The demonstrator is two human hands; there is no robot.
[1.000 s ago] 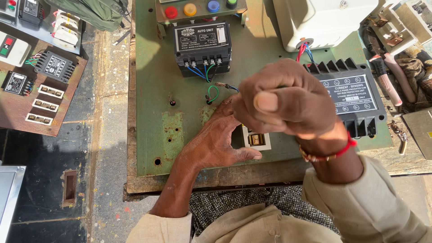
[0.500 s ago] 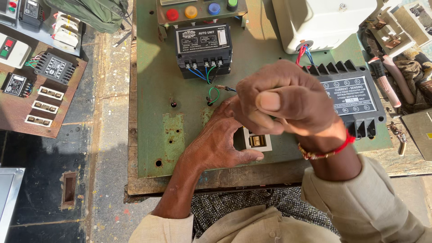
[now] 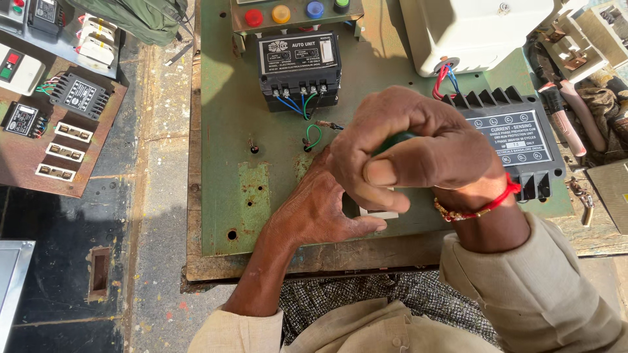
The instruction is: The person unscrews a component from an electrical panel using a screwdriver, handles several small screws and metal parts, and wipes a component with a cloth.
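Observation:
My right hand (image 3: 418, 147) is clenched in a fist around a green tool handle (image 3: 394, 139), of which only a sliver shows between the fingers. It hovers over the middle of a green metal panel (image 3: 235, 131). My left hand (image 3: 314, 209) lies on the panel just below and left of it, its thumb along a small white part (image 3: 384, 214) and its fingertips hidden under the right fist. A green wire loop (image 3: 314, 136) sticks out of the panel right by the left fingers. A red thread and a bead bracelet circle my right wrist.
A black control unit (image 3: 297, 65) with blue and green wires sits above the hands, with coloured push buttons (image 3: 281, 13) behind it. A black finned relay (image 3: 517, 140) and a white enclosure (image 3: 471, 29) stand to the right. Red-handled pliers (image 3: 569, 124) lie far right. A brown board (image 3: 39, 150) with parts lies at the left.
My right fist has sunk slightly and now covers more of the small white part. My left hand has stayed where it was on the panel.

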